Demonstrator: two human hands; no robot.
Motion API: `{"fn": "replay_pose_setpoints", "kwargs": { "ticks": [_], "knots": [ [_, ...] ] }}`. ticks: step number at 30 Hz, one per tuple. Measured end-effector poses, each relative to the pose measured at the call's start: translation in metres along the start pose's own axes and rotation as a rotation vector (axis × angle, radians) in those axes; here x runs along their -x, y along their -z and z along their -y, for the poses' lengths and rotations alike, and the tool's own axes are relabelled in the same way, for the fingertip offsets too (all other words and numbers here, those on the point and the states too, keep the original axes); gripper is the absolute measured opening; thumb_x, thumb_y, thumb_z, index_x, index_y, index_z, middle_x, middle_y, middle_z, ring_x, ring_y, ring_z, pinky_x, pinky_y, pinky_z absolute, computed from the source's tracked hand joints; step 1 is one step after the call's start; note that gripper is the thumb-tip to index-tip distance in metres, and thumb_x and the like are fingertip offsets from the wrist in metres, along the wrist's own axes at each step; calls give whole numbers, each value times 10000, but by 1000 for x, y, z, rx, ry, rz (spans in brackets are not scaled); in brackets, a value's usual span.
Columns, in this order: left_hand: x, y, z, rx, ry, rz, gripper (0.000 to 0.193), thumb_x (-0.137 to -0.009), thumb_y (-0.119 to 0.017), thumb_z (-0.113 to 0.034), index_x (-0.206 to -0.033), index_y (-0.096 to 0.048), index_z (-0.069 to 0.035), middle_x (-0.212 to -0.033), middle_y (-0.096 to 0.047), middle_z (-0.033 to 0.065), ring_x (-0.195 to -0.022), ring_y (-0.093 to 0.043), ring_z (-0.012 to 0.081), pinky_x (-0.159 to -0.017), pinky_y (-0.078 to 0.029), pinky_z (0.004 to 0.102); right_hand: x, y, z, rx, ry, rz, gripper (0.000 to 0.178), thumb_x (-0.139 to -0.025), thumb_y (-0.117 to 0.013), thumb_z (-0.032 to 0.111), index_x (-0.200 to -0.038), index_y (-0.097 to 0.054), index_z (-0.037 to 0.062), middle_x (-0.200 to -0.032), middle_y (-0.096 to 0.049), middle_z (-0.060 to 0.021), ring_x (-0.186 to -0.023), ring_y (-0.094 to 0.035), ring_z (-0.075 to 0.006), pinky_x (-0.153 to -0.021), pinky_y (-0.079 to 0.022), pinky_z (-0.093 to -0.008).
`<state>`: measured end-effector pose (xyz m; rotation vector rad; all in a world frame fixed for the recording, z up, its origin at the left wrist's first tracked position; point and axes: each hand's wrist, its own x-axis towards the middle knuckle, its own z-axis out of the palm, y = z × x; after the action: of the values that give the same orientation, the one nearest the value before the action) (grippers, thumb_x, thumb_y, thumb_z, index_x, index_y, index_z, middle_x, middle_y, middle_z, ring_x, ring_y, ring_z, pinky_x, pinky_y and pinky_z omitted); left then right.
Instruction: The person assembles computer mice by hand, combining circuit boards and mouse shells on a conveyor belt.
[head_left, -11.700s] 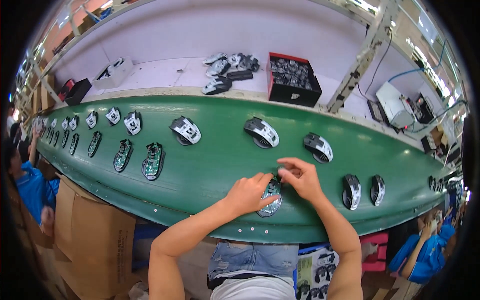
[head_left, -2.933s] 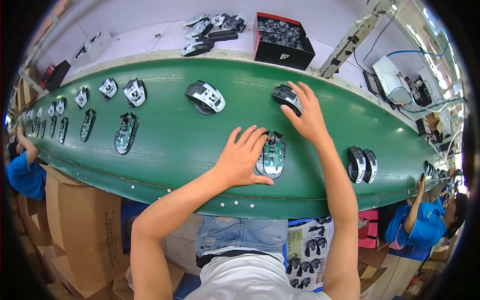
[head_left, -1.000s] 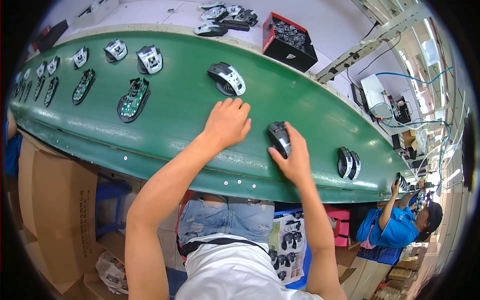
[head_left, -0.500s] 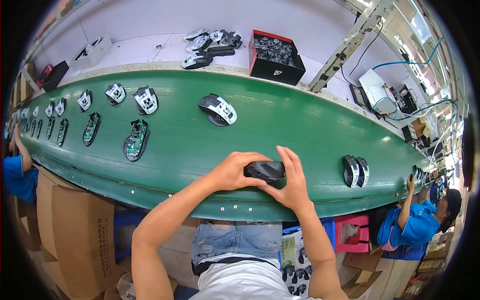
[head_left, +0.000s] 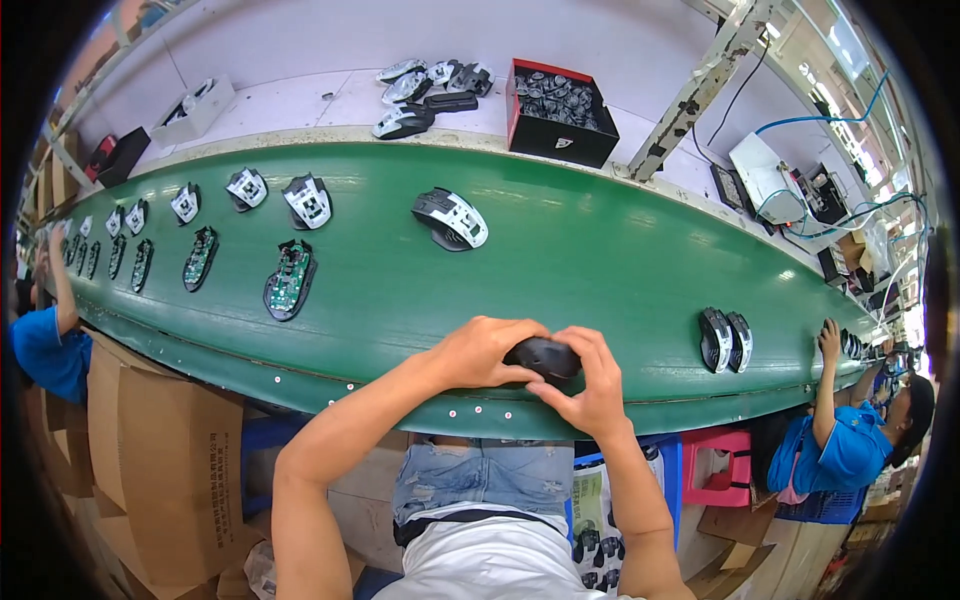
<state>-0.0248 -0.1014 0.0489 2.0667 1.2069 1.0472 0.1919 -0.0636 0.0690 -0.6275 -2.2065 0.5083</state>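
Above the near part of the green conveyor belt (head_left: 620, 270), a dark computer mouse (head_left: 545, 358) is gripped between my two hands. My left hand (head_left: 482, 352) closes on its left side, with the thumb along the near edge. On the other side, my right hand (head_left: 594, 385) curls its fingers over the far right edge, its thumb near the front. My fingers cover much of the mouse. Beyond them lies a white-and-black mouse top shell (head_left: 452, 219). To the left sits a mouse base with a green circuit board (head_left: 289, 281), below another top shell (head_left: 306, 201).
Rows of shells and circuit-board bases run along the belt's left. Two mouse shells (head_left: 725, 341) stand at right. Behind the belt are a box of small dark parts (head_left: 563, 115) and piled shells (head_left: 404, 121). Co-workers (head_left: 835, 440) work at both ends. A cardboard carton (head_left: 165, 450) stands lower left.
The mouse has turned in my hands. My right fingers, raised and spread before, now bend down over it. The whole view has shifted slightly, and a co-worker's arm at right has lifted.
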Motion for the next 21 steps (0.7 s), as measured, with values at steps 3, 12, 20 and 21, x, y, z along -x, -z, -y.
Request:
{"fn": "replay_pose_setpoints", "kwargs": {
  "ticks": [3, 12, 20, 21],
  "knots": [
    [3, 3, -6, 159, 43, -188, 608, -766, -870, -336, -1222, -597, -43, -997, -732, 139, -898, -723, 322, -794, -580, 393, 9, 9, -10, -197, -366, -74, 582, -796, -846, 219, -1289, -598, 34, -1036, -693, -141, -901, -685, -244, -810, -551, -355],
    [192, 38, -31, -610, 351, -717, 314, -830, -763, -175, -1092, -669, -30, -1178, -685, 156, -1168, -620, 359, -1032, -474, 445, 24, 64, -81, 479, -129, -140, 405, -920, -620, 83, -1308, -570, -22, -1347, -559, -231, -1257, -531, -410, -1060, -417, -481],
    [251, 52, 10, -950, 272, -884, 266, -913, -665, -277, -1062, -650, -57, -1210, -652, 96, -1221, -581, 304, -1084, -403, 456, 31, -43, 16, 117, 138, 239, 396, -906, -682, 130, -1276, -605, 11, -1382, -561, -201, -1293, -527, -370, -1093, -397, -441],
    [254, 47, 13, -990, 257, -940, 233, -894, -659, -249, -1029, -642, -60, -1154, -648, 88, -1172, -594, 293, -1048, -419, 450, 29, -48, 20, 38, 96, 254, 374, -910, -684, 138, -1257, -620, 13, -1351, -593, -188, -1263, -553, -359, -1079, -413, -426]
  ]
}}
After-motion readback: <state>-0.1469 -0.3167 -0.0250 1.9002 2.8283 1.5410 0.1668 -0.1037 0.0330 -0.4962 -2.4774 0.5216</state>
